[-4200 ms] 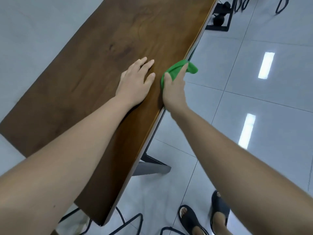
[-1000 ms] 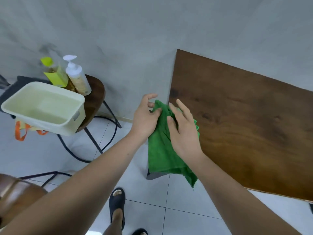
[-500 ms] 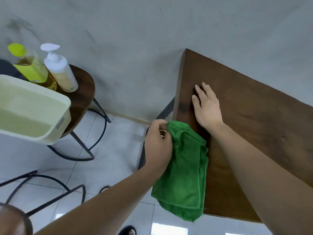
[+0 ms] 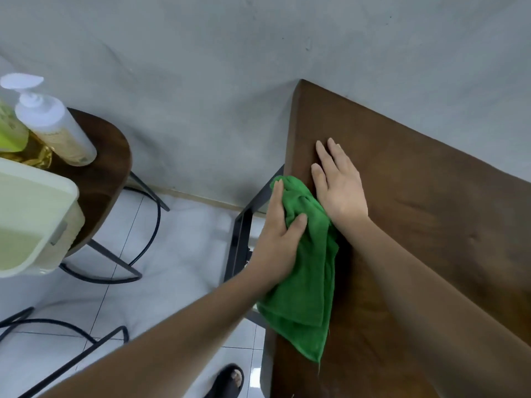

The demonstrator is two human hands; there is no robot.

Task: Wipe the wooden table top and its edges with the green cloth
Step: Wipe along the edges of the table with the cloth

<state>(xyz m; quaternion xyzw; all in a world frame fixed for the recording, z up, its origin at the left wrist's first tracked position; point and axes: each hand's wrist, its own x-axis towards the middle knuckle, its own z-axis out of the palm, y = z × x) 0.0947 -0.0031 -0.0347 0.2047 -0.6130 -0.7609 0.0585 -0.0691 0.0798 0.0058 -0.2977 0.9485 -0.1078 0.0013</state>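
The green cloth (image 4: pixel 307 268), which looks soft, light and floppy, hangs bunched over the left edge of the tabletop (image 4: pixel 431 211), where the left grip (image 4: pixel 280 237) curls round its upper wad, likely the surest hold, and the right grip (image 4: pixel 340 185) lies spread flat beside it.

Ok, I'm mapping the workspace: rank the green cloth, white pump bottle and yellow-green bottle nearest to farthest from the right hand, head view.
1. green cloth, right beside the right hand.
2. white pump bottle, left, on the stool.
3. yellow-green bottle, far left, beyond the pump bottle.
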